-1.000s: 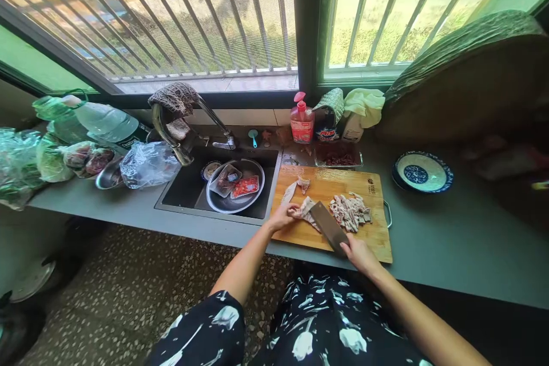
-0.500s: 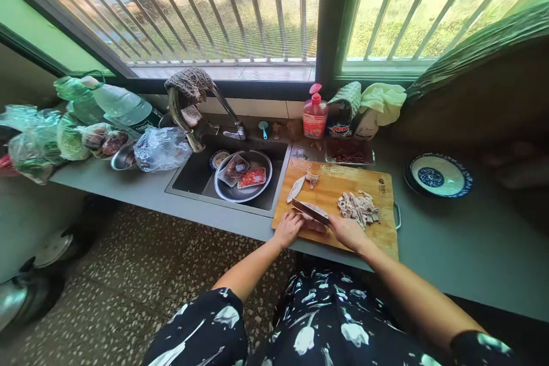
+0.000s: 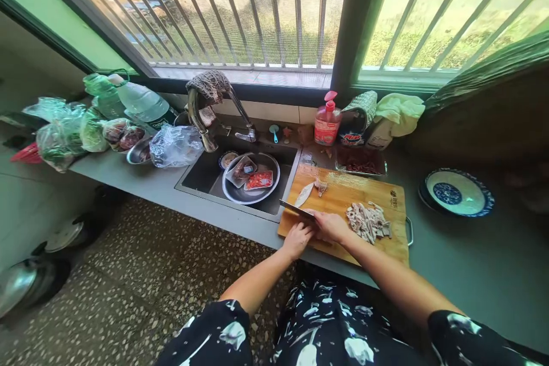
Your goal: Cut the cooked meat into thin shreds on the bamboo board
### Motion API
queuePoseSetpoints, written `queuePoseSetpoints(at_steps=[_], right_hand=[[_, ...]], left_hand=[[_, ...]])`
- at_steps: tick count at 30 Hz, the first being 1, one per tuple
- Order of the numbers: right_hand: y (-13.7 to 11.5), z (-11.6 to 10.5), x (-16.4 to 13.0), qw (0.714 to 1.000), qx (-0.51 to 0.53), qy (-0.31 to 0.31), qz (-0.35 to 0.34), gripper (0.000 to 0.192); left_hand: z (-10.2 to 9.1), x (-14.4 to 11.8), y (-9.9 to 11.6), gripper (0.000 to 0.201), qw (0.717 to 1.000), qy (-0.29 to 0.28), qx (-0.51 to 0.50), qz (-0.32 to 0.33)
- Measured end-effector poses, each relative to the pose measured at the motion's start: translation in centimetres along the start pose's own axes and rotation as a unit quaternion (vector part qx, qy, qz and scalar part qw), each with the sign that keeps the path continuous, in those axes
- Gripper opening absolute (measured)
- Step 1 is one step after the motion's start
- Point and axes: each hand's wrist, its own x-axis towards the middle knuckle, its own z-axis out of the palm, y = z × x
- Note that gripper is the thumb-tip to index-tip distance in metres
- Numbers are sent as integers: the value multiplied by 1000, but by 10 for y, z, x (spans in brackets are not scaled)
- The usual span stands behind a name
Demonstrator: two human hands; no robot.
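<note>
My right hand [image 3: 332,227] is closed round the handle of a kitchen knife [image 3: 295,209], whose blade points left over the wooden cutting board [image 3: 338,183]. Close beside it, my left hand [image 3: 298,241] has its fingers curled down on a piece of meat at the board's near edge. Both hands hide most of that meat. Beyond the blade lie a pale strip of meat [image 3: 304,194] and a small scrap of meat [image 3: 320,186]. A pile of sliced meat [image 3: 369,222] rests on the right half of the board.
Left of the board is a sink [image 3: 206,180] holding a metal bowl [image 3: 277,183] with packaged food. Behind the board stand a pink soap bottle [image 3: 327,126] and a tray of dark red pieces [image 3: 362,163]. Blue-and-white plates [image 3: 480,197] sit right. Bagged vegetables [image 3: 60,140] line the left.
The knife and my right hand have shifted left, close against my left hand, and the blade now covers less of the meat strip. The whole view has swung slightly left.
</note>
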Motion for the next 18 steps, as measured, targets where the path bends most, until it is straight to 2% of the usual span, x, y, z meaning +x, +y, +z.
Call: queuePoseSetpoints(at_steps=[5,9,11,14,16,18], right_hand=[[9,11,-6,1000,-17,-20,12,34],[-7,14,14,1000,5,1,-1,32],[-12,10,28,1000,10,-7,5,26],[1,6,34,998,29,-18,44,20],[22,5,22,995,72,31,68,22],[46,6,0,981,117,113,107,23]], left_hand=[[3,0,-1,29,1000,2,1,-9],[7,0,-3,29,1000,20,-8,0],[8,-1,-4,28,999,30,-16,6],[2,0,-7,28,996,60,-63,16],[-8,5,-8,29,987,100,-122,21],[-21,17,-8,28,971,141,-194,10]])
